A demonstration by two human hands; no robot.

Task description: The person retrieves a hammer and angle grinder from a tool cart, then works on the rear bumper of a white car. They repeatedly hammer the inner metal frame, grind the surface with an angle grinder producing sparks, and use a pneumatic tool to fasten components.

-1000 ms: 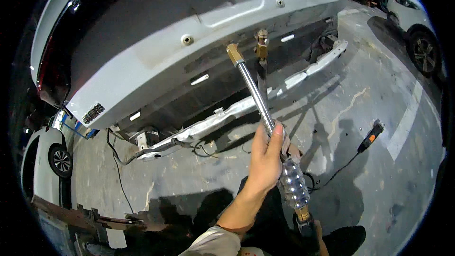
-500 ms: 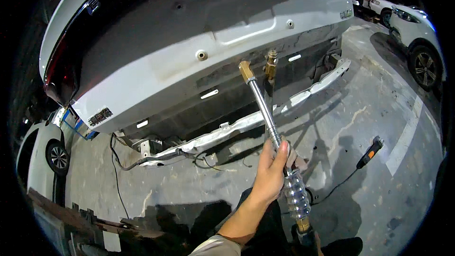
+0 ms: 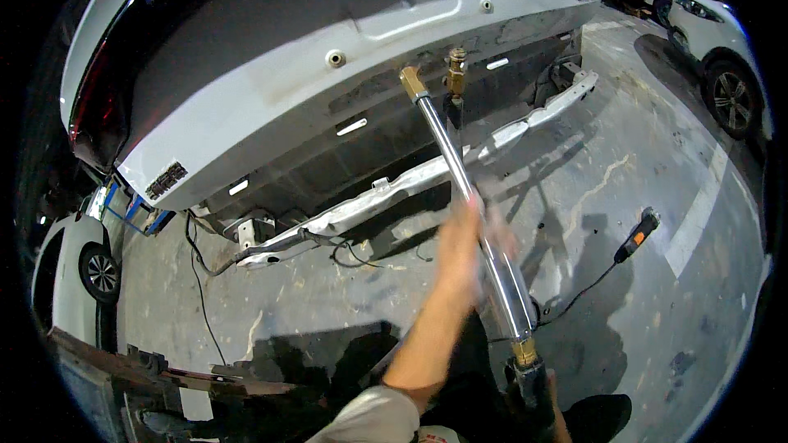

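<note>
A slide hammer (image 3: 443, 138), a long chrome rod with a brass-coloured head, slants up to the lower part of a white car's rear panel (image 3: 271, 107). Its head lies against or just in front of that panel; I cannot tell which. My left hand (image 3: 461, 239), smeared by motion, is wrapped round the middle of the shaft. Below the hand the shaft looks thicker, down to a brass collar and a black handle (image 3: 532, 394). My right hand (image 3: 556, 420) shows only as a strip beside this handle, its fingers hidden. A second brass-coloured fitting (image 3: 456, 74) stands beside the head.
Below the panel runs a bare white metal bar (image 3: 386, 197) with loose cables. A black corded tool with an orange mark (image 3: 636, 238) lies on the grey floor (image 3: 328, 303) at right. White cars (image 3: 714, 57) are parked on both sides; a dark metal frame (image 3: 164, 394) is near left.
My left hand has moved up along the shaft and is now blurred. The ribbed, shiny part seen below it now looks smooth. The car sits slightly higher in view.
</note>
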